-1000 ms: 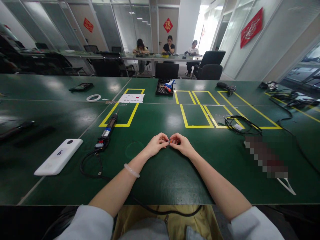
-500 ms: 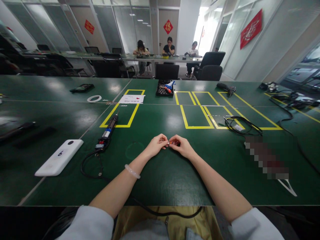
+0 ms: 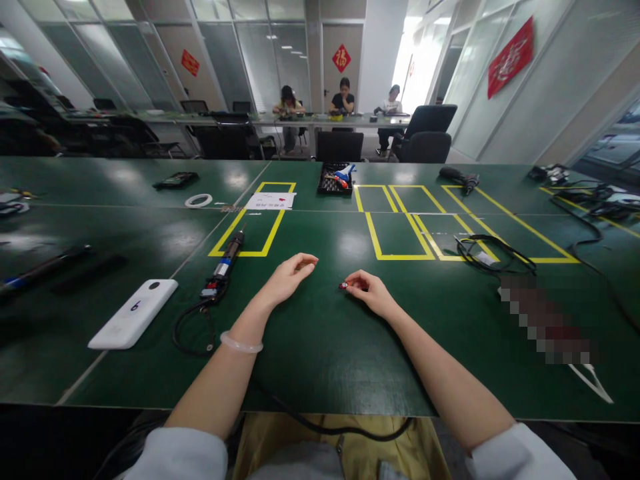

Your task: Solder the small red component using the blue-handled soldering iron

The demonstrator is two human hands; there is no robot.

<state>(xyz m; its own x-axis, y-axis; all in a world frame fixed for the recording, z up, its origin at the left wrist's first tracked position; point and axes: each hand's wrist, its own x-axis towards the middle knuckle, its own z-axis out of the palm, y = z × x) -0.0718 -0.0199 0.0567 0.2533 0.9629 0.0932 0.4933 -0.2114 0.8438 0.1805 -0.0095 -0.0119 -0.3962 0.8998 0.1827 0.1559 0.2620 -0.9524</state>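
On the green table (image 3: 320, 360), yellow tape outlines (image 3: 400, 233) mark rectangles.

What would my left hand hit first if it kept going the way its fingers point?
The left hand points up and right across the table. The green surface ahead looks bare up to the yellow tape outline, which probably comes first; depth is hard to judge here.

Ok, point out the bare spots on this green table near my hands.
Bare: the strip between left hand and right hand, the near edge between the forearms, and the yellow box beyond. Crowded: soldering iron and white device leftward, black cable coil rightward.
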